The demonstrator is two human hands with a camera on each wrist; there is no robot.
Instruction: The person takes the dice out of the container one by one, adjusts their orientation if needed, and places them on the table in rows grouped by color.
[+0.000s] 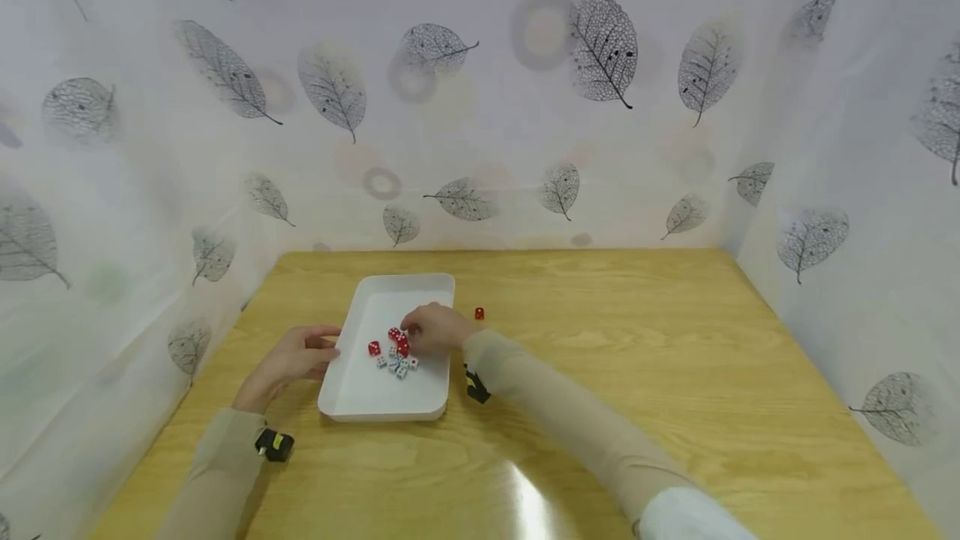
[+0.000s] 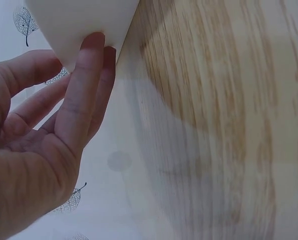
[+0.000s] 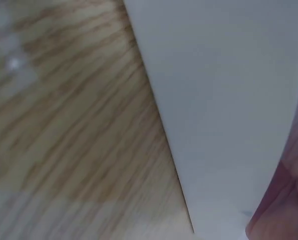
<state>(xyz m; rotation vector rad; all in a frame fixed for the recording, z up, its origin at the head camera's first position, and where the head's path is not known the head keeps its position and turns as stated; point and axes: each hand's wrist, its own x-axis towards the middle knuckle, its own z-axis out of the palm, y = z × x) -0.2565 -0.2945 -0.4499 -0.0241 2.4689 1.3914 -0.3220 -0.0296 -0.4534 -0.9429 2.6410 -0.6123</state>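
A white tray (image 1: 352, 390) lies on the table, left of the middle. Inside it a loose cluster holds several red dice (image 1: 374, 348) and several smaller white dice (image 1: 402, 372). My left hand (image 1: 300, 354) touches the tray's left side; in the left wrist view its fingers (image 2: 81, 95) reach up with their tips against the outer wall. My right hand (image 1: 437, 329) reaches over the tray's right rim, fingers bent down beside the red dice. I cannot tell whether those fingers hold a die. Mostly the tray wall hides this hand (image 3: 284, 215) in the right wrist view.
One red die (image 1: 480, 313) lies on the wooden table (image 1: 637, 340), just outside the tray's right rim and behind the right wrist. A pale curtain with a leaf print (image 1: 465, 132) hangs around the table's back and sides.
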